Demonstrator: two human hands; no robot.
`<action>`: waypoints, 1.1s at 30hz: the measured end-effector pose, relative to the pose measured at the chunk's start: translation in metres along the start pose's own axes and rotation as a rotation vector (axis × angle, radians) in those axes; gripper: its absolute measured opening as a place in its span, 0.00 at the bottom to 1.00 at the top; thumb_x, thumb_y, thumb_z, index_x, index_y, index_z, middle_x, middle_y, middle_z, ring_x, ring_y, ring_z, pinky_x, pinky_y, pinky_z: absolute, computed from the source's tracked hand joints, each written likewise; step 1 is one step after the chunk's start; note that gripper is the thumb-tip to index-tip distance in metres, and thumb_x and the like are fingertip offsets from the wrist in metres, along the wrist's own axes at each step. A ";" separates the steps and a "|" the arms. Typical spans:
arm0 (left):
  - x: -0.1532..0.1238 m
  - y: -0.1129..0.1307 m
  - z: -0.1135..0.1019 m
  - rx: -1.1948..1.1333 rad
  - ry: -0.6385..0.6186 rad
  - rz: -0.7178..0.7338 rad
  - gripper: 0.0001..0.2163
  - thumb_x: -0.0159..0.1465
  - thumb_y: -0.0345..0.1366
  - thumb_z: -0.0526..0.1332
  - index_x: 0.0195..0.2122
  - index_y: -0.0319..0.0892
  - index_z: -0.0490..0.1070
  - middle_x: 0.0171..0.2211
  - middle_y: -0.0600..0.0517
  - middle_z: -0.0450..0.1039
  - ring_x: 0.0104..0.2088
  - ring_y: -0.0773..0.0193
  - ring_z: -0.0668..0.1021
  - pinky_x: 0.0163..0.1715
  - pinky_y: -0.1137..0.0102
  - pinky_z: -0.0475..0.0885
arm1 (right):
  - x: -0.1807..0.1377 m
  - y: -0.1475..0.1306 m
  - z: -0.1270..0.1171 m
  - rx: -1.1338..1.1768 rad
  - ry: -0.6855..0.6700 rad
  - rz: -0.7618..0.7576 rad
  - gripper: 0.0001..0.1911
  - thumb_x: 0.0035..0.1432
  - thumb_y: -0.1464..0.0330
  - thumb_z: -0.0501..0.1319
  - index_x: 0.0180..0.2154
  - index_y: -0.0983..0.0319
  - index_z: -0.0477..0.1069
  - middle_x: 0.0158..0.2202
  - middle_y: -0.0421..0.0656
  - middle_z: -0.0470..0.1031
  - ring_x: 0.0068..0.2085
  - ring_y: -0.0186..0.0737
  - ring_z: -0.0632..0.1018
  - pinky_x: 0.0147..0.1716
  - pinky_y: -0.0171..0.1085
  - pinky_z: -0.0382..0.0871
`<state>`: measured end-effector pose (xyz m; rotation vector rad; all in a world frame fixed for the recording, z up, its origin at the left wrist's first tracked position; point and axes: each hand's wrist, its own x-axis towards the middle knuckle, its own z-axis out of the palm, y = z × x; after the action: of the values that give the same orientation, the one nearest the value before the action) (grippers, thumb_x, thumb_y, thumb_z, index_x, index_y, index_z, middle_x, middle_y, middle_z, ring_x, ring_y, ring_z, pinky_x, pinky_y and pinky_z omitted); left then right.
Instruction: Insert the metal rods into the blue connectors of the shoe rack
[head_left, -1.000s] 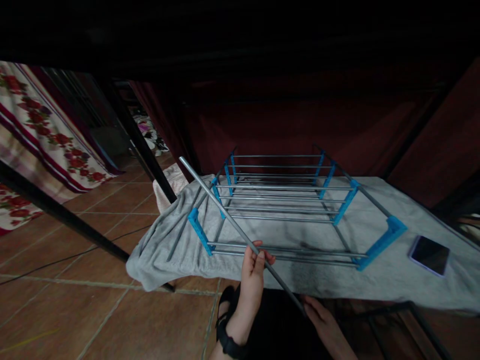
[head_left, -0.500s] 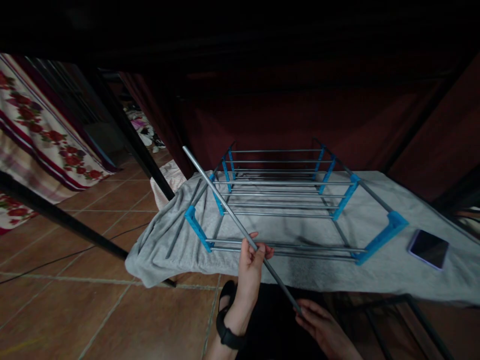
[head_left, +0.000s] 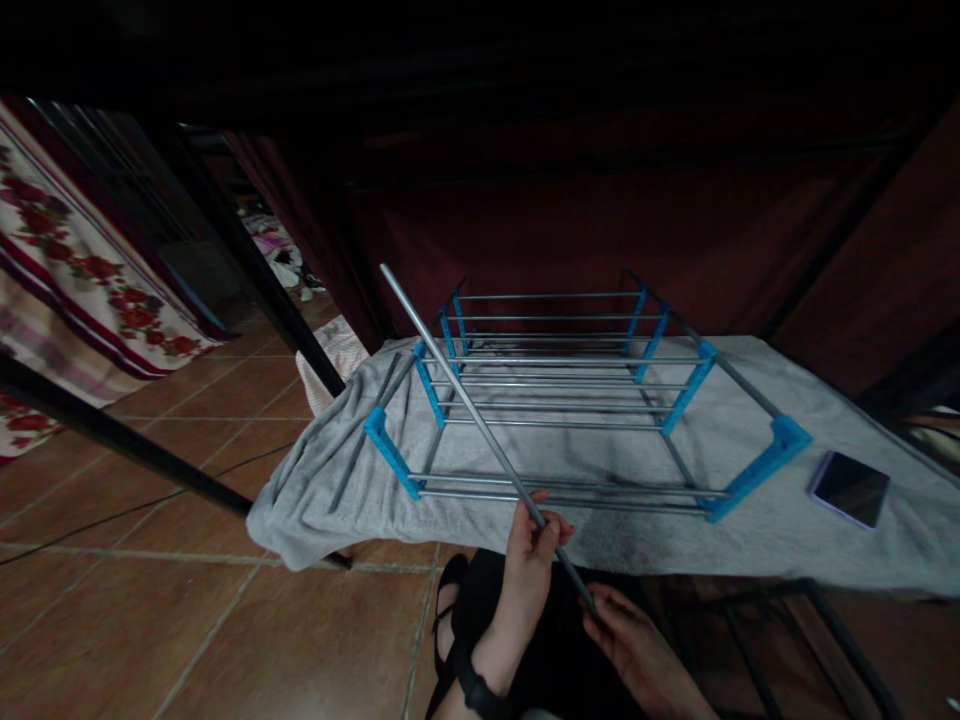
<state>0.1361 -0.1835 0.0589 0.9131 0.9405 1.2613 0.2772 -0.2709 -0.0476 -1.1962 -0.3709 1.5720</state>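
A long grey metal tube (head_left: 472, 405) slants across the view, its far end raised at the upper left. My left hand (head_left: 534, 545) is closed round the tube below its middle. At the tube's near end, my right hand (head_left: 626, 630) pinches it with the fingertips. Beyond my hands a partly built rack (head_left: 577, 408) of grey tubes and blue plastic brackets lies on a grey blanket. The closest brackets are a left one (head_left: 391, 455) and a right one (head_left: 761, 470). One loose grey tube (head_left: 360, 445) rests on the blanket left of the rack.
The grey blanket (head_left: 645, 550) covers a low bed with a phone (head_left: 851, 490) at its right. Black metal posts (head_left: 255, 270) stand at the left, and a dark frame (head_left: 772, 620) is at the lower right. A cable (head_left: 195, 480) runs over the tiled floor (head_left: 135, 590).
My left hand has slid down the tube toward my right hand, moving right and closer to me. The tube tilts slightly steeper. The whole view has shifted a little.
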 end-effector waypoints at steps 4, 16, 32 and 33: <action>-0.009 -0.010 0.001 0.045 -0.028 -0.019 0.18 0.63 0.44 0.67 0.51 0.47 0.69 0.34 0.53 0.76 0.37 0.60 0.81 0.45 0.64 0.75 | -0.003 0.002 0.009 0.036 -0.054 0.003 0.17 0.45 0.53 0.76 0.35 0.55 0.82 0.37 0.43 0.80 0.41 0.44 0.80 0.48 0.43 0.76; -0.027 -0.026 0.000 0.117 -0.082 -0.104 0.18 0.64 0.45 0.65 0.53 0.48 0.69 0.33 0.52 0.74 0.36 0.60 0.79 0.38 0.67 0.73 | -0.001 0.007 0.017 0.089 -0.155 0.042 0.19 0.48 0.54 0.75 0.37 0.59 0.82 0.41 0.46 0.81 0.46 0.45 0.80 0.50 0.43 0.74; -0.019 -0.028 -0.024 0.449 -0.117 0.051 0.15 0.67 0.39 0.56 0.52 0.43 0.75 0.29 0.55 0.72 0.30 0.64 0.73 0.37 0.68 0.69 | -0.012 -0.038 0.020 -0.076 0.024 -0.126 0.22 0.47 0.49 0.74 0.38 0.58 0.81 0.45 0.50 0.82 0.51 0.54 0.79 0.56 0.53 0.71; -0.020 -0.028 -0.025 0.472 -0.121 0.057 0.15 0.67 0.38 0.56 0.51 0.43 0.76 0.30 0.54 0.73 0.31 0.63 0.74 0.38 0.67 0.70 | -0.012 -0.042 0.022 -0.077 0.033 -0.140 0.22 0.47 0.49 0.74 0.38 0.58 0.81 0.45 0.49 0.82 0.51 0.54 0.80 0.56 0.53 0.71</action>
<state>0.1209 -0.2043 0.0251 1.3759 1.1445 1.0328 0.2813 -0.2582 -0.0011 -1.2270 -0.4874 1.4268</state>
